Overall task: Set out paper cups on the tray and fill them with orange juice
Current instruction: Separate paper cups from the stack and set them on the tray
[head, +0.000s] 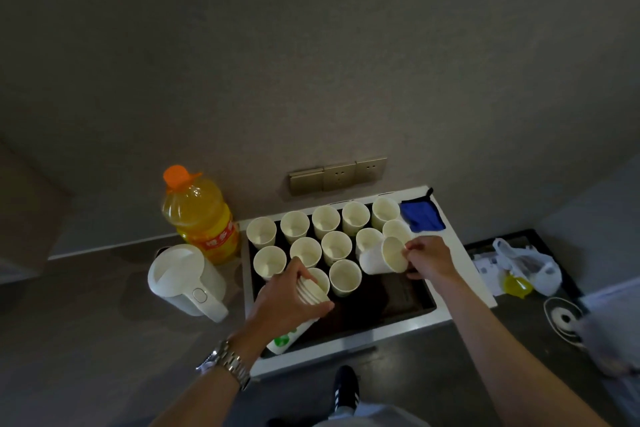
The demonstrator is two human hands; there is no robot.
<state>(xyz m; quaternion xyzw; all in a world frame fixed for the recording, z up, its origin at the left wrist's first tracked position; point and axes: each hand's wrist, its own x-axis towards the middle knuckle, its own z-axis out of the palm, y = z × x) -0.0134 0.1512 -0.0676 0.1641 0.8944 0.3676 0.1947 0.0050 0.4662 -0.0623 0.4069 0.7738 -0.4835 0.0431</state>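
- Tray [420, 314], black with a white rim, sits on the counter; about a dozen paper cups [336, 248] stand upright on it, filling the rows toward 12 o'clock
- All cups in view look empty, no juice seen in any
- Left hand [287, 298] clamps a nested cup stack [311, 291] over the tray's 8 o'clock part
- Right hand [429, 260] pinches a single cup [382, 256], tilted on its side, at the tray's 2 o'clock side, not yet set down
- Bare tray remains toward 5 o'clock; setting out judged well along, unfinished
- Orange juice bottle [202, 215], cap on, stands off the tray at 10 o'clock; pouring judged wholly left to do
- White kettle [185, 279] sits at 9 o'clock
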